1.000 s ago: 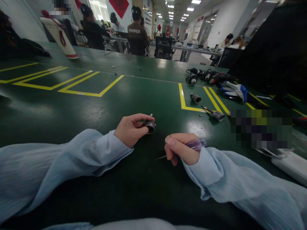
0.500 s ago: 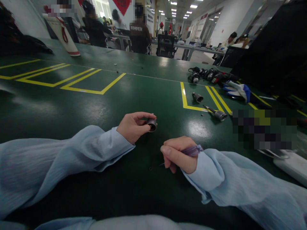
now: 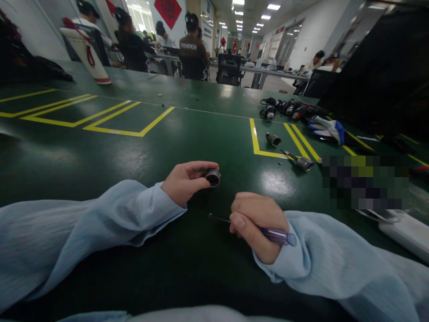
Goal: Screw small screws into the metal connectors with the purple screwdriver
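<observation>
My left hand (image 3: 186, 182) pinches a small dark metal cylinder (image 3: 212, 177) between thumb and fingers, its open end turned toward me, just above the green table (image 3: 100, 147). My right hand (image 3: 256, 221) is closed round a small screwdriver with a clear purple handle (image 3: 276, 235). Its thin shaft (image 3: 219, 218) points left, low over the table, below the cylinder. Both arms wear pale blue sleeves and rest on the table.
A similar metal cylinder (image 3: 274, 139) and a tool with a metal head (image 3: 301, 162) lie by yellow lines at right. Dark parts (image 3: 281, 107) and a blue-white glove (image 3: 326, 127) sit farther back. A white device (image 3: 402, 228) is at right. Other people sit at far tables.
My right hand has turned the screwdriver so its shaft now points left and the handle end shows by my wrist. The left hand holds the cylinder in nearly the same place.
</observation>
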`<state>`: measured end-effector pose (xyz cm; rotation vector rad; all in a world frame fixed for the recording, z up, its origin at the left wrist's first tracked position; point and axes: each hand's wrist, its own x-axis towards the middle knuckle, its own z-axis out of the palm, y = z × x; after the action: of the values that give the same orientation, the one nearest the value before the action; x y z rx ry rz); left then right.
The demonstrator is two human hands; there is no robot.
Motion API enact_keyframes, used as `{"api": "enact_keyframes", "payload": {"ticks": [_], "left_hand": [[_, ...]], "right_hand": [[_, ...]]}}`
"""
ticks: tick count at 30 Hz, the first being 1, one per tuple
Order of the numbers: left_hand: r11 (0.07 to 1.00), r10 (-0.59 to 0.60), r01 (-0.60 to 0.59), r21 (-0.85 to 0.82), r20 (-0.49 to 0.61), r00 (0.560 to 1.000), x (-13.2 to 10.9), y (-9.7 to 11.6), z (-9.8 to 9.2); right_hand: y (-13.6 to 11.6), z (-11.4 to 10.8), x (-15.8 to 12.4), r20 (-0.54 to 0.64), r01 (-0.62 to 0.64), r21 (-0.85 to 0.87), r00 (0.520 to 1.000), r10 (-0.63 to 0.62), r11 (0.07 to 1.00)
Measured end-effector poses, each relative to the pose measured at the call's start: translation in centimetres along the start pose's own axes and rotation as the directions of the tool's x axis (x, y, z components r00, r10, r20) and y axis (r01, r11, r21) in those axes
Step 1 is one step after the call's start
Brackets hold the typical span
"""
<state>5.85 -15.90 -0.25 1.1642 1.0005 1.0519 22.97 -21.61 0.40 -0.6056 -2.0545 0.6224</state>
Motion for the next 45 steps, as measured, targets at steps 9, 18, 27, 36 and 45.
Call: {"api": "enact_keyframes", "payload": {"ticks": [9,18,27,36,45], "left_hand": [[0.997,0.073,-0.074,0.022,0.022,0.997,0.1,0.0,-0.1],[0.993,0.083,-0.085,0.088,0.021,0.996,-0.3,0.4,0.2],[0.95,0.234,-0.234,0.205,0.026,0.972,-0.6,0.2,0.7],[0.925,0.278,-0.265,0.273,-0.007,0.961,-0.7,0.2,0.8],[0.926,0.275,-0.266,0.269,0.003,0.961,-0.8,0.3,1.0]], "right_hand": [[0.9,-0.4,0.9,-0.068,0.089,-0.22,0.992,-0.106,0.971],[1.7,-0.4,2.0,0.013,0.161,-0.37,0.986,-0.169,0.915],[1.9,-0.3,2.0,0.042,0.21,-0.406,0.976,-0.212,0.889],[1.5,-0.3,1.9,0.08,0.243,-0.437,0.969,-0.232,0.866],[1.8,-0.1,1.9,0.088,0.243,-0.474,0.969,-0.229,0.846]]}}
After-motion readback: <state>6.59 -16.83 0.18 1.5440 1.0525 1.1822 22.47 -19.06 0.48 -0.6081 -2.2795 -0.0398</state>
